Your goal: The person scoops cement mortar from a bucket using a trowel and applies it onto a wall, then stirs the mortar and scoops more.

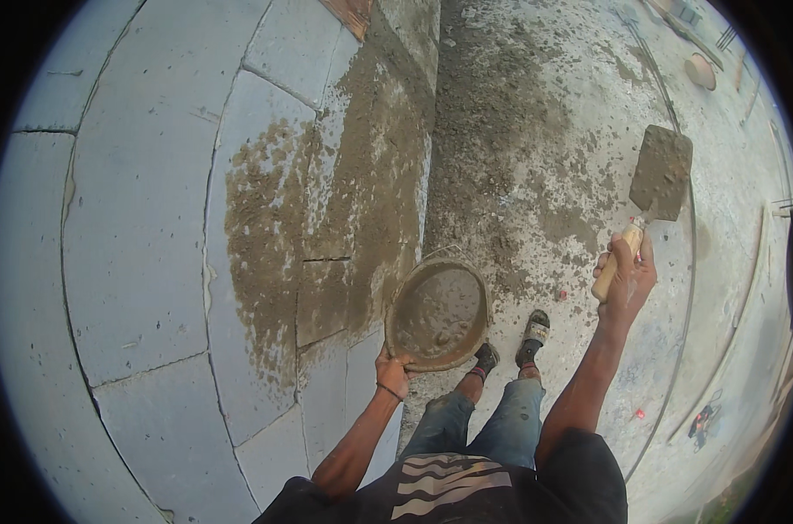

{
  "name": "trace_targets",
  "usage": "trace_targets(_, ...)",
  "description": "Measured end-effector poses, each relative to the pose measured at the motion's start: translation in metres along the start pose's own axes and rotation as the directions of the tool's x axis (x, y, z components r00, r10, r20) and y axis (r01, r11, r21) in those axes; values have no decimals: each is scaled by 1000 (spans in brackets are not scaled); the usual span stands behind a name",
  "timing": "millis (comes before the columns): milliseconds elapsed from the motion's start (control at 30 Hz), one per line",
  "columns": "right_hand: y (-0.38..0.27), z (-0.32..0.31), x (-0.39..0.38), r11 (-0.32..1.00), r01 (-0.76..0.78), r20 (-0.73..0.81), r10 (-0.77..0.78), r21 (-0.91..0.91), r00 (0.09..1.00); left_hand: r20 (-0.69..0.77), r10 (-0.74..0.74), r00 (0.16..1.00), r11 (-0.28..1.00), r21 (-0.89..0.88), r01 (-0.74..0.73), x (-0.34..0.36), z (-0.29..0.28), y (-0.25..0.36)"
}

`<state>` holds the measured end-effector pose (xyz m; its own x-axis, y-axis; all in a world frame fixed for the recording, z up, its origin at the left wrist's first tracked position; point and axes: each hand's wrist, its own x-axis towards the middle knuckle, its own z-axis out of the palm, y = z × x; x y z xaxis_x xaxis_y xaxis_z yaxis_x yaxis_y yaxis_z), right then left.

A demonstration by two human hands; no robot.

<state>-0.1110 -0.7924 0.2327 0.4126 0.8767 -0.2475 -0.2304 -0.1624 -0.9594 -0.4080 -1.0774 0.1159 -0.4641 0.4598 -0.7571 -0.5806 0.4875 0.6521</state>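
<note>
My left hand [393, 374] grips the near rim of a round bucket [396, 348], which hangs in front of my legs beside the wall. Wet grey-brown mortar [440, 306] lies inside it. Out to the right, my right hand [630, 278] is wrapped round the wooden handle of a trowel [661, 175]. Its broad, squarish blade points away from me and is smeared with mortar. To the left rises a wall of large grey blocks [143, 218], with a rough coat of mortar [270, 236] over part of it.
Mortar splatter [492, 157] covers the floor along the wall's foot. A long dark cable or hose [692, 262] runs over the floor at right. Farther off at the upper right lies a tan bucket [700, 72]. My sandalled feet [532, 336] stand just right of the bucket.
</note>
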Motion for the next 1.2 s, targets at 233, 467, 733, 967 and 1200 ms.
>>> trace_targets(233, 130, 151, -106, 690, 659, 763, -241, -300, 600, -62, -61, 996, 995, -83, 55, -16, 19, -10)
trace_targets(467, 105, -11, -122, 835, 376, 787, 104, -401, 608, -23, 6, 1000, 996, 91, -4, 2, 16, 1)
trace_targets(733, 73, -21, -36, 532, 441, 690, 589, -723, 421, 106, 130, 986, 979, 142, -144, 22, 25, 7)
trace_targets(967, 91, 3, -27, 542, 355, 633, 738, -762, 233, 66, 163, 984, 982, 86, -168, 11, 37, 3)
trace_targets(1200, 73, 11, -28, 253, 900, 858, 470, -354, 206, 185, 176, 967, 955, 204, -213, 4, 29, 16)
